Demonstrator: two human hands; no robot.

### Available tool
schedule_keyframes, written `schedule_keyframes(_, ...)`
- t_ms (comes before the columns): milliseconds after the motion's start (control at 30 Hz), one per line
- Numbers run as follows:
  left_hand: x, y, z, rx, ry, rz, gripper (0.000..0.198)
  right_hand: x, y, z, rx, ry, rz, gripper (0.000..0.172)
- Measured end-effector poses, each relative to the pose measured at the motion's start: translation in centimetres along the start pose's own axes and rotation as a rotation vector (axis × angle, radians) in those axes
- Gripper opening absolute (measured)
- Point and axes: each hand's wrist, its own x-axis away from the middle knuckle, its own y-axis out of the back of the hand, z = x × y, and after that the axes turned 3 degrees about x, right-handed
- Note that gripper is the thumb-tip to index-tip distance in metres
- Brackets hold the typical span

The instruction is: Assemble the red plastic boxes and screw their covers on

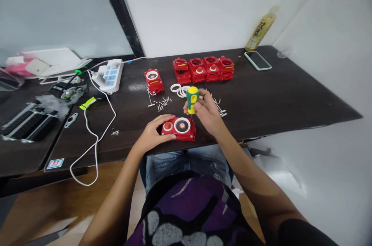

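Near the front edge of the dark table lies a red box [189, 134] with a round red button and a white ring around a black disc. My left hand [154, 133] grips its left end, thumb along the near side and fingers over the far side. In my right hand [207, 109] is a screwdriver [192, 99] with a green and yellow handle, held upright. Its shaft points down at the box's far right corner; whether the tip sits in a screw is too small to tell. White rings [182, 91] and loose screws [164, 103] lie beyond the box.
Several red boxes [203, 71] stand in a row at the back, and another red box [154, 80] sits left of them. A power strip [112, 76] with a looping white cable [97, 137] is at left. A phone [258, 61] and a bottle [261, 31] are at back right.
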Motion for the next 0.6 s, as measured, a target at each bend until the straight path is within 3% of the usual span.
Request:
schedule_keyframes(100, 0.0, -0.1, 0.0, -0.002, -0.005, -0.008, 0.063, 0.2, -0.1, 0.4, 0.117, 0.002, 0.011, 0.045)
schedule_keyframes(367, 0.0, -0.1, -0.3, -0.016, -0.008, -0.007, 0.063, -0.1, 1.1, 1.3, 0.307, 0.060, 0.085, 0.022)
schedule_keyframes(600, 0.0, -0.2, 0.0, -0.015, -0.012, -0.018, 0.062, 0.1, 0.5, 0.7, 0.134, 0.073, 0.086, 0.029)
